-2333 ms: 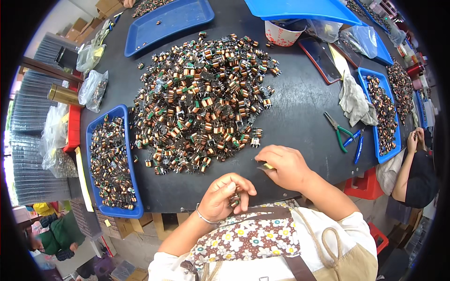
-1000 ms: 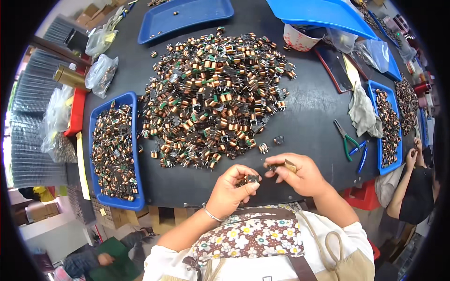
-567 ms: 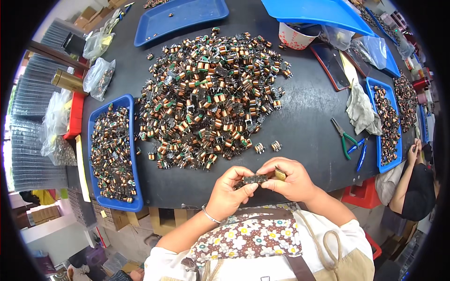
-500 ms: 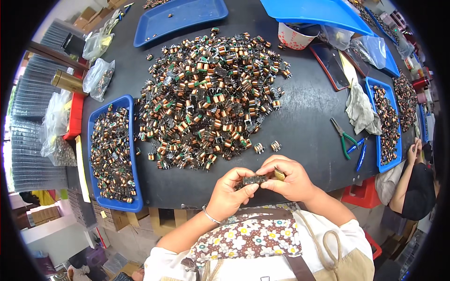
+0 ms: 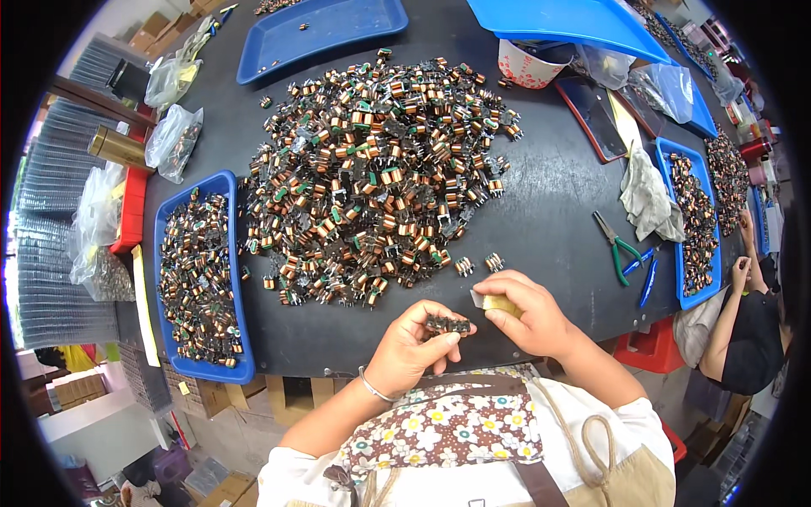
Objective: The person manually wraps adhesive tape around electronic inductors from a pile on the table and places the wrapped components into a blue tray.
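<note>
Coil parts handled at front edge of black table [image 5: 541, 211]

Big coil pile [image 5: 372, 169] is heaped mid-table; blue tray [image 5: 234, 279] of coils is set left of pile, green pliers [image 5: 615, 247] well right of it. Just below pile, a dark coil row [image 5: 447, 324] is pinched in left hand [image 5: 414, 346]; a small yellow piece [image 5: 498, 304] is gripped by right hand [image 5: 524, 314], fingers curled

The fingers [image 5: 486, 297] of the right hand [image 5: 519, 313] largely hide a small yellowish piece [image 5: 498, 304].
</note>
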Tool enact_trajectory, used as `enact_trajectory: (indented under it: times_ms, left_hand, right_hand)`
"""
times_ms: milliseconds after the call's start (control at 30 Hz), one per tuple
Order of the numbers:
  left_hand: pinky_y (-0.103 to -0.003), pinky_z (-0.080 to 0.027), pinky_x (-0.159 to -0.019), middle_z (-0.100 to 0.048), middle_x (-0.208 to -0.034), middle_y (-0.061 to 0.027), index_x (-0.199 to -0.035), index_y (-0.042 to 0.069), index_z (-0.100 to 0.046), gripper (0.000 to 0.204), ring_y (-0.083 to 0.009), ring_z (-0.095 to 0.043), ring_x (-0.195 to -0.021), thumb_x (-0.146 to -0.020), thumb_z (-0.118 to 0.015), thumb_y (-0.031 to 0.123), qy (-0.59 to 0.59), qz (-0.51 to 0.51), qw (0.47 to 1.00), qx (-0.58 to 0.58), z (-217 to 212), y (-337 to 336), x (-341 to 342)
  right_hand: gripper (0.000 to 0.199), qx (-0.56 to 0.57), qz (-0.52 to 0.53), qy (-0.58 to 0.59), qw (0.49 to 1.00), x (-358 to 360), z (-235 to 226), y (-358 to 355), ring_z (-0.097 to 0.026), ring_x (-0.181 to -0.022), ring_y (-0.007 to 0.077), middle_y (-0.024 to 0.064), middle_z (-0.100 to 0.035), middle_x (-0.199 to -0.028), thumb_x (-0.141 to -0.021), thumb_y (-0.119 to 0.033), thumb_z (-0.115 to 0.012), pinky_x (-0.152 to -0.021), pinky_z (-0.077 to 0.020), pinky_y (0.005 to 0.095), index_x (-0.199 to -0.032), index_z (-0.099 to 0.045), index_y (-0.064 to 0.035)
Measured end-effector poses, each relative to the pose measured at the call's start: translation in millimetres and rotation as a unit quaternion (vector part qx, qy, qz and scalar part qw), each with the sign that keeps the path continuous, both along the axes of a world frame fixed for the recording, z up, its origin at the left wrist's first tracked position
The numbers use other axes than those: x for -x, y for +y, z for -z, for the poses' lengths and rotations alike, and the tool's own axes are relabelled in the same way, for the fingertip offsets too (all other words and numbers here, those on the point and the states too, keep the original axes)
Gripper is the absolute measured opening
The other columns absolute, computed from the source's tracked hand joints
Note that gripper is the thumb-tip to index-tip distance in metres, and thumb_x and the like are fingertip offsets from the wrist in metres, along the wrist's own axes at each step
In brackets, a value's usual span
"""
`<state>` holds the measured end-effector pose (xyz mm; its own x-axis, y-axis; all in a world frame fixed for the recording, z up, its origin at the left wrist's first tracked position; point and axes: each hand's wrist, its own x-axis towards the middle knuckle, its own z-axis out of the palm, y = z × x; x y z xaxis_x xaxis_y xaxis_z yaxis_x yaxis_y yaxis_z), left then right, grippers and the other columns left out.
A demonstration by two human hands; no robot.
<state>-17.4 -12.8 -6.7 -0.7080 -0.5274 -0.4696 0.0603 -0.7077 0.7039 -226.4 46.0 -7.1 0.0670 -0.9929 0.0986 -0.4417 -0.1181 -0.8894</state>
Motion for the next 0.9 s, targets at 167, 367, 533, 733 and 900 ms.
enact_trajectory:
  times_ms: [167,367,533,733,900]
  left_hand:
    - [-0.022,-0.046,-0.049,-0.061,-0.101,-0.0181,-0.101,0.002,-0.05,0.018,-0.014,-0.059,-0.068,-0.086,-0.06,0.007,0.033,0.013,0.999,-0.027,0.6,-1.1,-1.6]
    - [-0.022,-0.045,-0.05,-0.06,-0.095,-0.0159,-0.101,0.001,-0.051,0.02,-0.0142,-0.058,-0.068,-0.087,-0.061,0.012,0.043,0.001,0.998,-0.045,1.5,0.9,-2.4]
    - [-0.022,-0.045,-0.05,-0.06,-0.094,-0.0147,-0.102,0.001,-0.052,0.021,-0.0139,-0.058,-0.067,-0.088,-0.061,0.013,0.057,-0.001,0.996,-0.068,2.9,1.9,-1.4]
    - [-0.022,-0.045,-0.049,-0.06,-0.094,-0.0144,-0.102,0.001,-0.052,0.021,-0.014,-0.058,-0.067,-0.088,-0.061,0.014,0.053,-0.001,0.996,-0.073,2.1,0.9,-1.0]
    - [-0.022,-0.045,-0.049,-0.06,-0.093,-0.0142,-0.102,0.001,-0.052,0.02,-0.0141,-0.058,-0.067,-0.088,-0.061,0.014,0.059,0.0,0.996,-0.071,2.0,1.8,-0.3]
  right_hand:
    - [0.025,-0.028,-0.008,-0.01,1.0,-0.3,-6.6,8.3,-0.061,-0.071,0.0188,0.0112,-0.061,-0.088,-0.084,-0.002,-0.054,-0.064,-0.0493,0.0267,-0.109,-0.057,-0.0004]
    - [0.015,0.017,-0.019,-0.006,1.0,-1.3,-14.2,4.4,-0.06,-0.06,0.0194,0.008,-0.061,-0.074,-0.084,-0.001,-0.053,-0.055,-0.049,0.0295,-0.098,-0.058,-0.0013]
    - [0.011,0.067,-0.035,0.064,0.995,-7.1,-19.7,3.8,-0.059,-0.06,0.0255,0.01,-0.06,-0.074,-0.074,-0.003,-0.063,-0.054,-0.047,0.0329,-0.084,-0.059,-0.0015]
    - [0.013,0.102,-0.002,0.085,0.991,-11.9,-19.4,3.0,-0.059,-0.068,0.0253,0.0063,-0.057,-0.076,-0.071,-0.006,-0.066,-0.06,-0.0468,0.0354,-0.081,-0.059,-0.0049]
    - [0.014,0.12,0.001,0.117,0.986,-11.9,-19.6,2.7,-0.059,-0.069,0.0245,0.0056,-0.057,-0.077,-0.07,-0.006,-0.067,-0.06,-0.0465,0.0353,-0.08,-0.059,-0.0063]
